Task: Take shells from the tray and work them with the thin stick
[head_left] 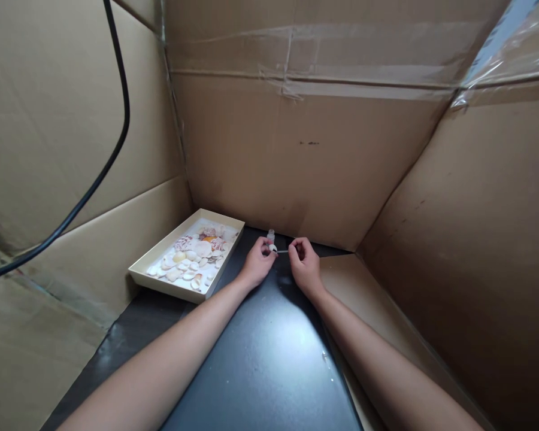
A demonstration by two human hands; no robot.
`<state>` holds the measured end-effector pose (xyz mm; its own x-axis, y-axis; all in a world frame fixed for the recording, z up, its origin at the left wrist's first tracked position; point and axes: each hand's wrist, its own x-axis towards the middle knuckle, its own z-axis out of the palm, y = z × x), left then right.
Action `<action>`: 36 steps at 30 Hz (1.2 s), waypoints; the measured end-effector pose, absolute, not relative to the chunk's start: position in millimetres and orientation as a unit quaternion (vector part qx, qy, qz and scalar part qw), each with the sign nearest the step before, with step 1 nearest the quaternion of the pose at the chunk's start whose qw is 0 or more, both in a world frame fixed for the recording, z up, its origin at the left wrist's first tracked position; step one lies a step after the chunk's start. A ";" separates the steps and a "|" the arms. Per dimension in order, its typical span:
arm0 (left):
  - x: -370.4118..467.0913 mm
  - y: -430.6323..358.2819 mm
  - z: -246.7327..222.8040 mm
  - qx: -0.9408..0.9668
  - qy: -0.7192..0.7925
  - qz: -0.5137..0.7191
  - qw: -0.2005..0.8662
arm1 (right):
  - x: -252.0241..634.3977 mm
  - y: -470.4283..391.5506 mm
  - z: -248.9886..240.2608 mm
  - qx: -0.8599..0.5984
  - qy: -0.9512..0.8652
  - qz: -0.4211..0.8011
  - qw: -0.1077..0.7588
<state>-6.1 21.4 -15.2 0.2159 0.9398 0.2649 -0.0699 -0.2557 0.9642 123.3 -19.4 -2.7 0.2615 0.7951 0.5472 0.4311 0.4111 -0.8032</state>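
Note:
Near the far end of the dark table, my left hand [257, 263] is closed on a small white shell [273, 248], held at its fingertips. My right hand [304, 263] is just to the right, its fingers pinched on a thin pale stick [282, 251] whose left end reaches the shell. Behind my left hand stands a small clear bottle [271, 235], its lower part partly hidden. Left of my hands, a shallow cream tray [166, 290] holds several shells [202, 248] in white, yellow, orange and striped brown.
Cardboard walls [314, 161] enclose the dark tabletop [260, 359] at the back and both sides. A flat cardboard piece [354, 281] lies along the right. A black cable [123, 90] hangs down at the upper left.

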 end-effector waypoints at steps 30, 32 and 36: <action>-10.1 13.6 -2.6 0.564 0.400 0.505 0.517 | 125.6 -16.7 -1.6 -0.497 -0.575 0.162 0.629; -10.2 13.8 -2.8 0.568 0.398 0.504 0.515 | 125.3 -17.4 -0.9 -0.498 -0.581 0.163 0.623; -10.7 14.2 -2.8 0.572 0.396 0.500 0.516 | 124.7 -18.1 0.1 -0.499 -0.584 0.152 0.622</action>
